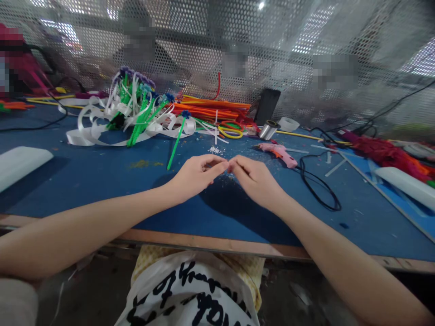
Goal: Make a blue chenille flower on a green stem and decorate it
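My left hand (200, 175) and my right hand (256, 181) meet above the blue table, fingertips pinched together and touching. Whatever lies between the fingertips is too small or too hidden to name. Just beyond them is a scatter of small white beads (215, 150). To the left lies a single green-stemmed flower (176, 144) with a dark blue head. A pink glue gun (278, 154) rests right of my right hand, its black cord looping on the table.
A bundle of green-stemmed flowers with white ribbon (86, 131) lies at the back left. Behind are orange pipe cleaners (210, 108), a black phone-like slab (267, 106) and a silver spool (268, 130). White lamp-like bars (23, 165) stand at both sides. Perforated metal (204, 27) closes the back.
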